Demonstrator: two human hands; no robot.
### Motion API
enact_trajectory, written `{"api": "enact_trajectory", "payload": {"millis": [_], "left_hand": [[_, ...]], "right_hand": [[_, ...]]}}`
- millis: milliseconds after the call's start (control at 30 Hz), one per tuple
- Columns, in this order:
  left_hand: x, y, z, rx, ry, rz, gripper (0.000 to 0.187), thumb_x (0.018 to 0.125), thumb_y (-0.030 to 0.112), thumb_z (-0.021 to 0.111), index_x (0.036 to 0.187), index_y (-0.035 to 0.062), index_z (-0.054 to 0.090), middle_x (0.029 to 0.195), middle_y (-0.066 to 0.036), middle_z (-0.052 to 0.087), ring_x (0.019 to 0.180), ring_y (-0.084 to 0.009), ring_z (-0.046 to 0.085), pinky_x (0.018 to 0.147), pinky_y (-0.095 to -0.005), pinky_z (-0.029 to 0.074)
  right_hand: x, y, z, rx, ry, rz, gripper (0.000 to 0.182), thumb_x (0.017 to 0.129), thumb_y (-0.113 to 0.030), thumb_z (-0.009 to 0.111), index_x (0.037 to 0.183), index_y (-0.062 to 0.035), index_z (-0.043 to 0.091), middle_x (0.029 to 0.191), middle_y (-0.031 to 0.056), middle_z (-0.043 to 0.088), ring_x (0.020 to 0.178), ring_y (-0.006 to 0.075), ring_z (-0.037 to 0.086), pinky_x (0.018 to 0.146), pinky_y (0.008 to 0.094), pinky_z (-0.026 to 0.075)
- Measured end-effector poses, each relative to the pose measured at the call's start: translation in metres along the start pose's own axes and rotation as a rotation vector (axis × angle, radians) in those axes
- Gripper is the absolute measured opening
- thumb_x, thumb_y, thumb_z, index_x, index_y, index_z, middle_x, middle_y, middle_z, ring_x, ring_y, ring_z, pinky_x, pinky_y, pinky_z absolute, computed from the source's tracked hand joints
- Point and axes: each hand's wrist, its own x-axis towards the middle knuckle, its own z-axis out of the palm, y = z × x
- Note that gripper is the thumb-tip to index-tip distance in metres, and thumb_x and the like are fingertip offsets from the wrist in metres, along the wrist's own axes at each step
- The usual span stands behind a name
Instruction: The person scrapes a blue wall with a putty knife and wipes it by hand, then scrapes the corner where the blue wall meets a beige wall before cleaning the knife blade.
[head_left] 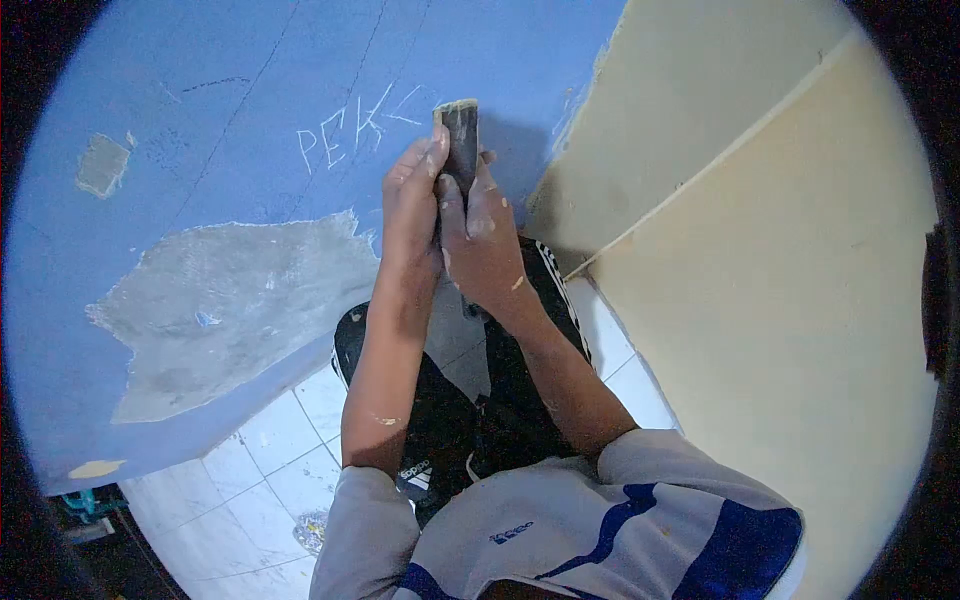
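Both hands hold a narrow dark block (pixel 460 140) that looks like a sanding block, its top edge pale and dusty. My left hand (pixel 408 205) closes on its left side, thumb along the face. From the right, my right hand (pixel 483 235) wraps its lower part, thumb pointing up the block. Pale smears mark the fingers and forearms. Behind the block is a blue wall (pixel 250 110), with "PEK" scratched in white letters (pixel 340 132) to the left of my hands. A large bare grey patch (pixel 240 300) with ragged edges lies lower left on that wall.
A cream wall (pixel 780 270) meets the blue one at a corner on the right. White floor tiles (pixel 245 470) run below, with a crumpled shiny item (pixel 312 530) on them. A smaller grey patch (pixel 103 165) is at far left. Teal and dark items (pixel 90 505) sit lower left.
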Motion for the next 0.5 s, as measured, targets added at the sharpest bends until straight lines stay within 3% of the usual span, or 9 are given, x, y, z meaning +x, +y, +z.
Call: {"api": "enact_trajectory", "payload": {"millis": [100,200,300,400,500], "left_hand": [[-0.003,0.0,-0.004,0.033,0.011,-0.016,0.03,0.094,0.03,0.054,0.103,0.0023,0.061,0.09,-0.012,0.067,0.076,-0.0165,0.063,0.066,-0.0292,0.052],[-0.006,0.007,0.002,0.029,0.046,-0.022,0.028,0.094,0.029,0.055,0.098,0.0026,0.061,0.086,-0.013,0.067,0.071,-0.0153,0.063,0.063,-0.0276,0.051],[-0.007,0.007,0.004,0.04,0.06,-0.048,0.027,0.093,0.029,0.056,0.098,0.0029,0.062,0.085,-0.012,0.067,0.07,-0.0153,0.063,0.063,-0.027,0.051],[-0.012,0.007,0.0,0.033,0.083,-0.045,0.027,0.093,0.029,0.056,0.098,0.0031,0.062,0.085,-0.012,0.067,0.069,-0.0155,0.063,0.062,-0.027,0.051],[-0.015,0.011,0.002,0.026,0.107,-0.055,0.027,0.093,0.028,0.057,0.097,0.0025,0.062,0.086,-0.013,0.067,0.068,-0.0158,0.063,0.061,-0.0276,0.052]], "right_hand": [[-0.004,0.006,0.002,-0.043,-0.026,-0.034,0.031,0.095,-0.012,0.045,0.113,0.0127,0.046,0.084,0.0287,0.061,0.079,0.0445,0.06,0.068,0.0455,0.045],[-0.004,0.005,0.005,0.035,-0.021,0.089,0.031,0.094,-0.011,0.046,0.115,0.0117,0.046,0.089,0.0304,0.06,0.081,0.044,0.06,0.068,0.0456,0.046],[-0.01,0.013,0.009,-0.166,0.099,-0.24,0.028,0.094,-0.01,0.046,0.112,0.0115,0.047,0.092,0.0323,0.058,0.08,0.0435,0.059,0.067,0.0464,0.046],[-0.016,0.017,0.012,-0.486,0.081,-0.406,0.028,0.094,-0.01,0.047,0.109,0.0141,0.046,0.093,0.0342,0.056,0.078,0.0438,0.058,0.067,0.0477,0.045],[-0.013,0.01,0.014,-0.095,0.005,-0.119,0.032,0.093,-0.01,0.048,0.11,0.0169,0.045,0.092,0.0347,0.055,0.075,0.0436,0.057,0.068,0.0485,0.045]]}}
